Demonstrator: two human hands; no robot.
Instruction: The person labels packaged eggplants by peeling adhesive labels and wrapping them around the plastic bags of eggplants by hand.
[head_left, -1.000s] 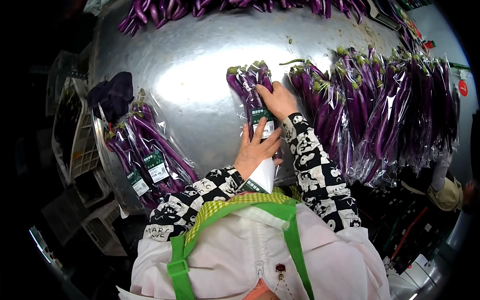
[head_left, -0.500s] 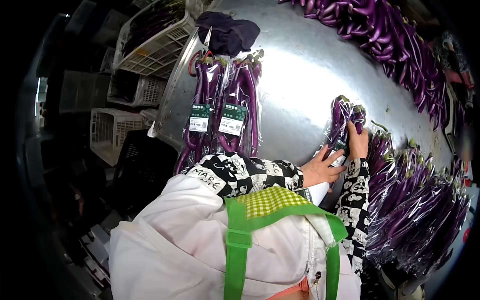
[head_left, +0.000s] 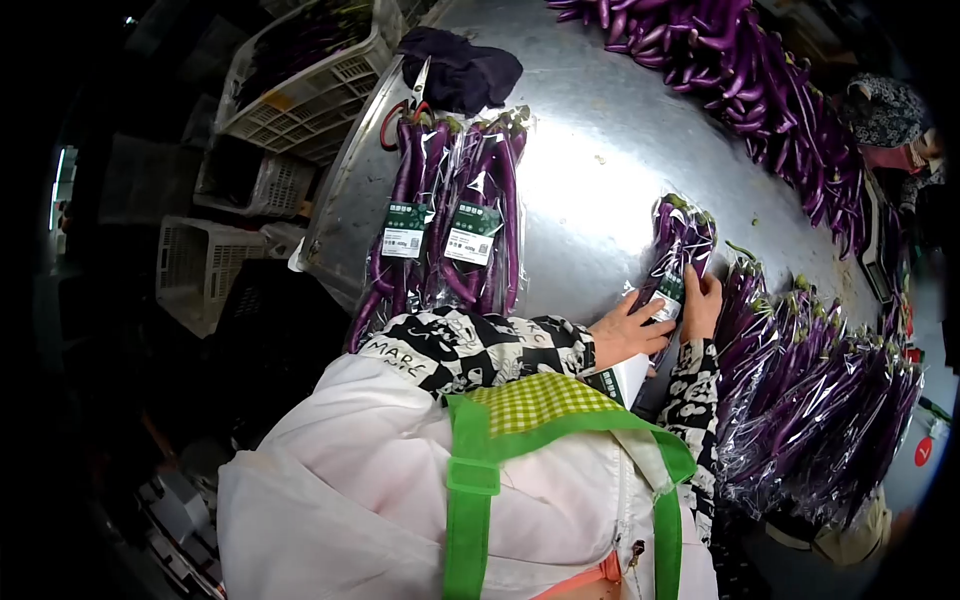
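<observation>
Head view: the fingers of the left hand (head_left: 629,330) are spreading flat over the label end of a bagged eggplant bundle (head_left: 672,257), while the right hand (head_left: 702,303) is curling its fingers around the bundle's near side. The bundle is lying on the metal table (head_left: 575,165), between two labelled packs (head_left: 443,215) and a row of bagged eggplants (head_left: 815,390). Loose eggplants (head_left: 745,90) are lying along the far edge.

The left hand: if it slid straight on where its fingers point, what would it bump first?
Probably the right hand, across the clear plastic bag of long purple eggplants that the left hand touches; depth is unclear.
</observation>
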